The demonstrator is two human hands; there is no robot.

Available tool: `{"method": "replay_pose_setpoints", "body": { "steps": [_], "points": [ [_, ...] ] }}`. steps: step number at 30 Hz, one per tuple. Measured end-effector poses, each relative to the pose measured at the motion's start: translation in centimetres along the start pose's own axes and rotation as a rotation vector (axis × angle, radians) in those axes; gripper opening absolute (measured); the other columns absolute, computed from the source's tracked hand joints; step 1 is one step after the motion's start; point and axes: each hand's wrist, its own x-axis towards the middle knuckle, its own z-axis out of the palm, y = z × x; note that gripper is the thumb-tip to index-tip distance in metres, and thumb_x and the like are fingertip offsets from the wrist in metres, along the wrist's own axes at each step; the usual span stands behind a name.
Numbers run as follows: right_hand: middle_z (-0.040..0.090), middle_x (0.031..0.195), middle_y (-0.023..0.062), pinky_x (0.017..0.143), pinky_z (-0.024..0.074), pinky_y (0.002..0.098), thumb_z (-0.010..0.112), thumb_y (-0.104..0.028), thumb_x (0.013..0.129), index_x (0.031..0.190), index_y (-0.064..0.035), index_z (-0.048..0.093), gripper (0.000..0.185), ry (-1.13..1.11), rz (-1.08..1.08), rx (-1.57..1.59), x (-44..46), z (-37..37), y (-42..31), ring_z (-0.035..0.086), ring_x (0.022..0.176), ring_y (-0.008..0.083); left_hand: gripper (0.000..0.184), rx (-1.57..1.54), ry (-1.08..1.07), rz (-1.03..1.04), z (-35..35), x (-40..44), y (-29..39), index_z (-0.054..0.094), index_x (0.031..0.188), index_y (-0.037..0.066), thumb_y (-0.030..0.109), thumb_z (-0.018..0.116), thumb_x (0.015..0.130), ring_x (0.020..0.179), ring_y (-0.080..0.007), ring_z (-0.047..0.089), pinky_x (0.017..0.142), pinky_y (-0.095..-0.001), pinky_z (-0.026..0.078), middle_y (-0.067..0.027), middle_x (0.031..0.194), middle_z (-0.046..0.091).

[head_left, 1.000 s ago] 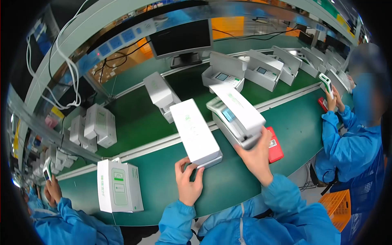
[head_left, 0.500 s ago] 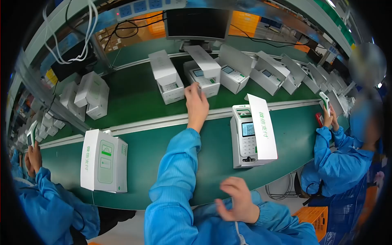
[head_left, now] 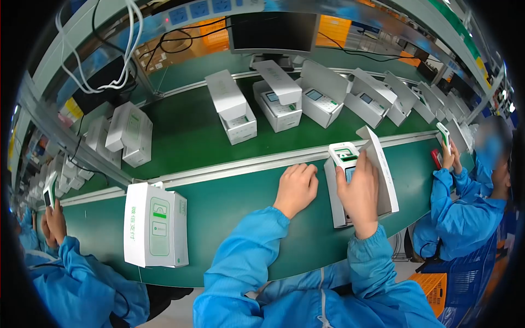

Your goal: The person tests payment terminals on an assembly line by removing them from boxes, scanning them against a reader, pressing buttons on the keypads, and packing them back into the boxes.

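Observation:
On the green bench in front of me stands an open white box (head_left: 386, 177) with a white card terminal (head_left: 345, 155) inside. My right hand (head_left: 360, 191) lies over the terminal, its fingers stretched out and covering most of the keypad. My left hand (head_left: 296, 189) rests on the bench to the left of that box, fingers curled and closed, with nothing visible in it. Beyond it, on the green belt, sits another open box (head_left: 279, 112) with a terminal in it.
Several more open boxes (head_left: 322, 101) line the belt under a monitor (head_left: 273, 34). A white box (head_left: 156, 225) stands at the left of the bench. Co-workers sit left (head_left: 90, 273) and right (head_left: 465, 210), each holding a terminal. An orange crate (head_left: 432, 290) is low at the right.
My left hand has come back from the box on the belt to the bench. My right hand has moved from near my body onto the terminal in the open box.

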Motion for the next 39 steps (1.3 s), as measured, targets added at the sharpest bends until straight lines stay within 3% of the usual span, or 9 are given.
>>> {"method": "replay_pose_setpoints", "body": {
  "steps": [7,10,13,16,17,24,29,33,39],
  "points": [
    [0.058,0.134,0.0315,0.105,0.0476,0.0500,0.085,-0.018,0.078,0.151,0.0078,0.042,0.088,0.089,-0.075,0.311,0.8,-1.4,-0.6,0.058,0.125,0.0465,0.013,-0.161,-0.072,-0.311,-0.9,0.9,0.2,0.068,0.107,0.002,0.012,0.064,0.099,0.082,-0.0269,0.071,0.078,-0.0395,0.055,-0.0117,0.091,0.074],
    [0.060,0.128,0.0213,0.094,0.0550,0.0445,0.089,-0.011,0.073,0.155,0.0038,0.040,0.096,0.298,-0.302,0.466,2.7,-0.7,-0.9,0.067,0.108,0.0384,0.033,-0.830,-0.273,-0.546,-5.5,4.2,3.0,0.057,0.134,0.002,0.022,0.055,0.107,0.086,-0.0246,0.071,0.080,-0.0382,0.055,-0.0148,0.102,0.071],
    [0.060,0.127,0.0151,0.087,0.0568,0.0377,0.091,-0.013,0.074,0.156,0.0026,0.040,0.097,0.287,-0.256,0.821,5.1,-1.7,-5.3,0.067,0.101,0.0264,0.066,-1.078,-0.504,-0.480,-11.5,5.9,6.1,0.016,0.164,0.002,0.029,0.045,0.111,0.121,-0.0253,0.062,0.100,-0.0391,0.053,-0.0209,0.142,0.055],
    [0.051,0.131,0.0151,0.093,0.0549,0.0358,0.091,-0.012,0.078,0.153,0.0015,0.043,0.089,0.328,-0.216,1.075,7.2,-2.4,-8.8,0.062,0.112,0.0257,0.074,-0.949,-0.525,-0.343,-14.8,6.3,6.1,0.008,0.168,0.009,0.025,0.047,0.108,0.140,-0.0333,0.053,0.113,-0.0458,0.047,-0.0230,0.155,0.044],
    [0.051,0.132,0.0151,0.093,0.0550,0.0358,0.090,-0.013,0.080,0.152,0.0014,0.043,0.087,0.277,-0.207,1.111,7.5,-2.4,-9.3,0.062,0.113,0.0248,0.088,-0.902,-0.597,-0.422,-15.6,6.6,6.7,-0.004,0.168,0.011,0.006,0.050,0.099,0.144,-0.0365,0.050,0.114,-0.0470,0.047,-0.0254,0.158,0.039],
    [0.054,0.132,0.0152,0.085,0.0570,0.0270,0.063,-0.013,0.103,0.154,0.0023,0.036,0.060,-0.147,-0.103,1.613,7.1,-4.7,-10.7,0.064,0.112,0.0170,0.096,-1.084,-0.601,-0.424,-16.1,5.9,6.7,-0.019,0.164,0.012,-0.005,0.047,0.096,0.107,-0.0293,0.073,0.091,-0.0390,0.061,-0.0273,0.136,0.056],
    [0.053,0.138,0.0175,0.066,0.0543,0.0227,0.057,-0.015,0.099,0.162,-0.0018,0.019,0.075,-0.278,-0.193,1.649,6.5,-6.7,-9.4,0.063,0.106,0.0151,0.093,-1.112,-0.533,-0.505,-16.6,6.3,8.4,-0.015,0.165,0.016,-0.005,0.043,0.095,0.089,-0.0268,0.074,0.078,-0.0374,0.063,-0.0251,0.125,0.060],
    [0.025,0.166,0.0229,0.109,0.0483,0.0376,0.065,-0.017,0.082,0.167,-0.0040,0.009,0.103,-0.445,-0.152,1.685,5.5,-8.1,-8.8,0.050,0.139,0.0305,0.095,-1.054,-0.404,-0.566,-16.6,6.1,8.6,0.002,0.163,0.004,0.009,0.056,0.085,0.086,-0.0354,0.073,0.055,-0.0396,0.065,-0.0310,0.132,0.057],
    [0.043,0.155,0.0217,0.084,0.0596,0.0366,0.064,-0.014,0.080,0.168,-0.0064,0.003,0.108,-0.671,-0.153,1.812,6.4,-7.4,-7.8,0.063,0.123,0.0274,0.087,-0.953,-0.326,-0.498,-16.1,6.1,8.1,0.006,0.160,0.003,0.003,0.046,0.083,0.065,-0.0220,0.064,0.049,-0.0292,0.054,-0.0259,0.113,0.063]
  ]
}}
